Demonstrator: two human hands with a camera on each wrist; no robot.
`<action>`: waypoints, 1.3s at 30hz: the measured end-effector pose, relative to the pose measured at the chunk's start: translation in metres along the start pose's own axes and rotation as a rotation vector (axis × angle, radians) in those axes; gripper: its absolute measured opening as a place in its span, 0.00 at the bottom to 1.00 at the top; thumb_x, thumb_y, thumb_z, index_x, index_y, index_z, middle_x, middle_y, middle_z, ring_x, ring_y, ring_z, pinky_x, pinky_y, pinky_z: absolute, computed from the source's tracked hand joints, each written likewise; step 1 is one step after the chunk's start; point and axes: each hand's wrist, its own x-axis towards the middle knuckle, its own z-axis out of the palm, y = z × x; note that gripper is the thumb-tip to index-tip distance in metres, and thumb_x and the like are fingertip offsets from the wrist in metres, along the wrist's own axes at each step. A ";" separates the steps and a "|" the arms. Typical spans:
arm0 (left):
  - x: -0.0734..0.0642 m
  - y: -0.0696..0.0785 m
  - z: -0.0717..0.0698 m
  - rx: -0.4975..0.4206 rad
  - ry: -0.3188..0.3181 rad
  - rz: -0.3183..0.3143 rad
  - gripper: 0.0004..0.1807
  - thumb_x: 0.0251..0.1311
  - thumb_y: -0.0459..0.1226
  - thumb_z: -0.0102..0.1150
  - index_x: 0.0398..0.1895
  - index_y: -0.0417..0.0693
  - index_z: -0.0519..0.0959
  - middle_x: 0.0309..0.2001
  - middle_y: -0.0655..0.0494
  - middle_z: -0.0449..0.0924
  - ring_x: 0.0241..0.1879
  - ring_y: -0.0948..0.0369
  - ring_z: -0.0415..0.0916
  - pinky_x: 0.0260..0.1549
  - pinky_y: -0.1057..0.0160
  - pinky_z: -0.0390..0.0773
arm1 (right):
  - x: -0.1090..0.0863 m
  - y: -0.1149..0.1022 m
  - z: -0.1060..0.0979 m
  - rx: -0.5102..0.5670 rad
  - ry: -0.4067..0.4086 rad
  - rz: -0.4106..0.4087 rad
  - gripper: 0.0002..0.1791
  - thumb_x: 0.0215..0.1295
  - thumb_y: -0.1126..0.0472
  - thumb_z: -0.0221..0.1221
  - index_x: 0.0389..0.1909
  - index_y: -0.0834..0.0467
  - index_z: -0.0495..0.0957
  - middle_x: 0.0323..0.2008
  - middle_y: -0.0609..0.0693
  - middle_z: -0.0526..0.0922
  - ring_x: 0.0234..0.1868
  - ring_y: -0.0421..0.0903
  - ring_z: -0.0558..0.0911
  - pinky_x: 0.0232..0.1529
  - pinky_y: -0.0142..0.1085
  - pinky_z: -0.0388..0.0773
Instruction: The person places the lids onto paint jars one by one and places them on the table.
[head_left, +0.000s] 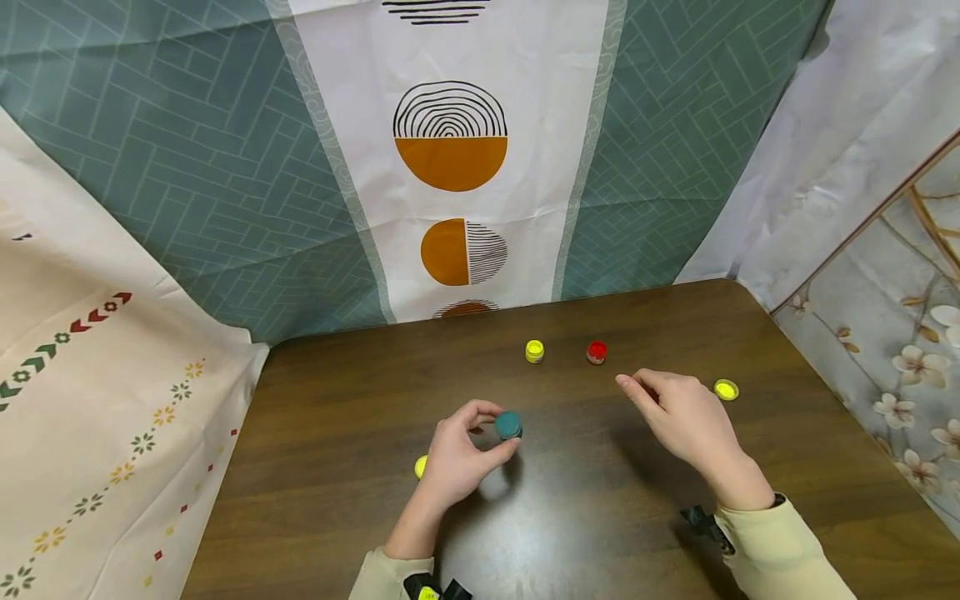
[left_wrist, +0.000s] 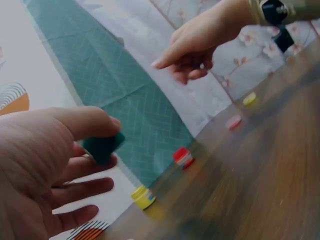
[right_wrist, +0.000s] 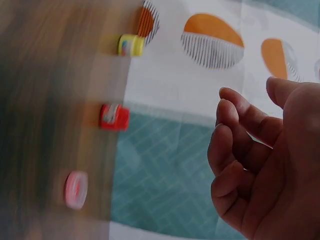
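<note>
My left hand [head_left: 463, 457] holds a small dark green paint pot [head_left: 507, 425] above the table, pinched between thumb and fingers; the left wrist view shows the pot [left_wrist: 103, 146] blurred. Off to the right, my right hand [head_left: 686, 417] hovers over the table with loosely bent fingers. Nothing sits between its thumb and fingers in the right wrist view. Farther back stand a yellow paint pot [head_left: 534, 352] and a red paint pot [head_left: 597, 352], both upright. A yellow lid [head_left: 726, 390] lies beyond the right hand. A reddish lid [right_wrist: 76, 190] appears in both wrist views.
Beside the left wrist, a yellow round piece [head_left: 422, 467] is partly hidden by the hand. The brown wooden table [head_left: 337, 417] meets a patterned cloth [head_left: 465, 208] at its back edge. Floral fabric [head_left: 918, 375] hangs along the right side.
</note>
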 end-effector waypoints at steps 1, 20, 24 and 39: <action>0.000 -0.002 -0.001 0.029 -0.013 0.005 0.18 0.59 0.38 0.80 0.50 0.54 0.84 0.43 0.65 0.91 0.49 0.62 0.85 0.53 0.44 0.81 | -0.001 0.005 -0.001 -0.003 -0.003 0.009 0.21 0.83 0.42 0.56 0.28 0.48 0.77 0.18 0.41 0.63 0.20 0.41 0.66 0.23 0.38 0.61; -0.001 -0.027 0.005 0.479 -0.218 0.024 0.18 0.53 0.45 0.86 0.45 0.57 0.89 0.64 0.45 0.81 0.72 0.41 0.67 0.64 0.33 0.69 | -0.014 0.042 -0.008 0.001 -0.085 0.135 0.22 0.83 0.38 0.52 0.38 0.47 0.86 0.18 0.39 0.71 0.23 0.43 0.71 0.22 0.41 0.65; -0.001 -0.029 0.006 0.477 -0.216 0.014 0.18 0.52 0.45 0.86 0.45 0.57 0.89 0.64 0.45 0.80 0.72 0.40 0.66 0.64 0.33 0.69 | -0.015 0.044 -0.007 0.005 -0.091 0.139 0.22 0.83 0.38 0.52 0.40 0.47 0.87 0.19 0.38 0.73 0.24 0.43 0.71 0.23 0.41 0.65; 0.029 -0.011 -0.004 0.354 -0.250 -0.089 0.39 0.57 0.49 0.82 0.70 0.47 0.78 0.70 0.48 0.76 0.75 0.42 0.62 0.70 0.35 0.64 | -0.010 0.052 -0.009 0.003 -0.109 0.147 0.18 0.83 0.43 0.56 0.41 0.49 0.88 0.25 0.42 0.81 0.24 0.43 0.73 0.25 0.41 0.68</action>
